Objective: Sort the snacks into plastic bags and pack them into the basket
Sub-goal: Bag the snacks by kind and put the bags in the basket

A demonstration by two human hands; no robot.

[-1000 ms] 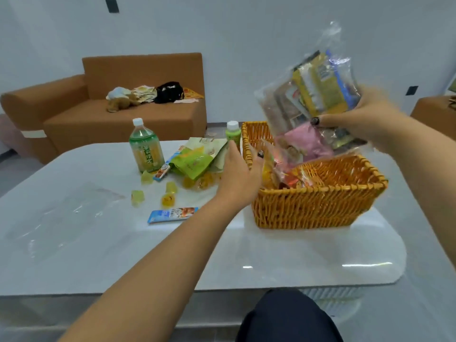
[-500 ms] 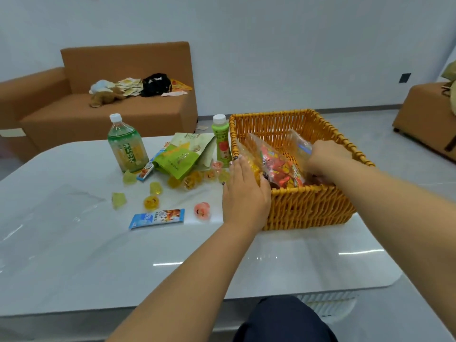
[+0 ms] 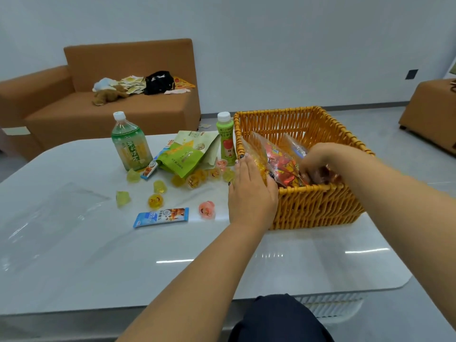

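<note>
Our left hand (image 3: 251, 191) flat against upright snack bags (image 3: 276, 166), propping them in basket (image 3: 318, 208); right hand (image 3: 320, 160) reaches inside beside them, grip unclear.

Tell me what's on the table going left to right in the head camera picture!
Clear plastic bag → green tea bottle → blue snack packet → pink jelly cup → left hand → wicker basket, with the right hand reaching inside it.
</note>
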